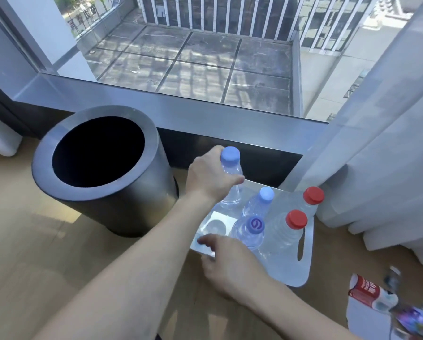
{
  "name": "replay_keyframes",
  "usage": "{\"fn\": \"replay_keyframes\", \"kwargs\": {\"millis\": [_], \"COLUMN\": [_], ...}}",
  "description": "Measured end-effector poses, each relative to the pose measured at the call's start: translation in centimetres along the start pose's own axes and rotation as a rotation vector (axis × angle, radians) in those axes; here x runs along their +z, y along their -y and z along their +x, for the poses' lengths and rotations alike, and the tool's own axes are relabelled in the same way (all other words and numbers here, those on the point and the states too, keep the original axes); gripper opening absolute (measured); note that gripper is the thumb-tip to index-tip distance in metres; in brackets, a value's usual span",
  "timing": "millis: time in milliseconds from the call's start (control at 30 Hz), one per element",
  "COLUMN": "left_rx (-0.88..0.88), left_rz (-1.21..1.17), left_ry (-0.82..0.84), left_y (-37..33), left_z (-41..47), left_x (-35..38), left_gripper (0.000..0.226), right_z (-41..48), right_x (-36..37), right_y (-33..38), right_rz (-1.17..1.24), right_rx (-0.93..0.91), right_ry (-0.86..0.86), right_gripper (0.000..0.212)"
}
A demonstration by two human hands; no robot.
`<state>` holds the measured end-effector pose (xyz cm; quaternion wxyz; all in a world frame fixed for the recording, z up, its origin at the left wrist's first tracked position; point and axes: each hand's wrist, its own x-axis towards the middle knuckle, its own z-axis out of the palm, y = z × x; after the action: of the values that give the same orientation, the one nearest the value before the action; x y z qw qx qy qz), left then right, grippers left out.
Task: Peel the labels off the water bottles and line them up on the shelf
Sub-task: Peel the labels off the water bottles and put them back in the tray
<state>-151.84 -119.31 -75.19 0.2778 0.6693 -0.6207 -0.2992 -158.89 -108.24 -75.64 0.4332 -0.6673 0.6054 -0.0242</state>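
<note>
A low silver shelf [301,273] stands on the wooden floor by the window. My left hand [210,177] grips the shoulder of a clear, label-free bottle with a pale blue cap [231,158], upright over the shelf's back left corner. Several more bare bottles stand on the shelf: another pale blue-capped one [259,200], a purple-capped one [252,229] and two red-capped ones [295,224] [312,198]. My right hand [225,263] holds the shelf's front left edge, one finger on top of it.
A tall dark round bin [102,168] stands open just left of the shelf. White curtains [377,168] hang at the right, touching the shelf's far side. Peeled labels [367,293] lie on the floor at the lower right. A metal window ledge [205,119] runs behind.
</note>
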Motion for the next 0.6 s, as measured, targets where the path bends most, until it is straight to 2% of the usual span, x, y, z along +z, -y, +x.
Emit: {"fn": "replay_keyframes", "kwargs": {"millis": [167,333,433,533,600], "left_rx": [-0.078,-0.099,-0.043,0.122,0.072], "left_rz": [0.081,0.152,0.377,0.569,0.621], "left_ry": [0.128,0.184,0.265,0.133,0.078], "left_y": [1.3,1.3,0.6,0.0,0.7], "left_z": [0.1,0.7,1.0,1.3,1.3], "left_x": [5.2,7.5,7.0,5.2,4.1], "left_gripper": [0.03,0.031,0.039,0.049,0.052], "right_z": [-5.0,-6.9,-7.5,-7.3,-6.8], "right_x": [-3.1,-4.5,-5.4,-5.8,-5.7], "right_y": [0.8,-0.9,-1.4,-1.6,-1.7], "right_rz": [-0.008,0.016,0.036,0.066,0.086], "right_rx": [-0.062,-0.028,-0.028,-0.051,-0.058], "right_ry": [0.137,0.056,-0.035,-0.141,-0.181], "right_gripper": [0.039,0.042,0.044,0.045,0.045]}}
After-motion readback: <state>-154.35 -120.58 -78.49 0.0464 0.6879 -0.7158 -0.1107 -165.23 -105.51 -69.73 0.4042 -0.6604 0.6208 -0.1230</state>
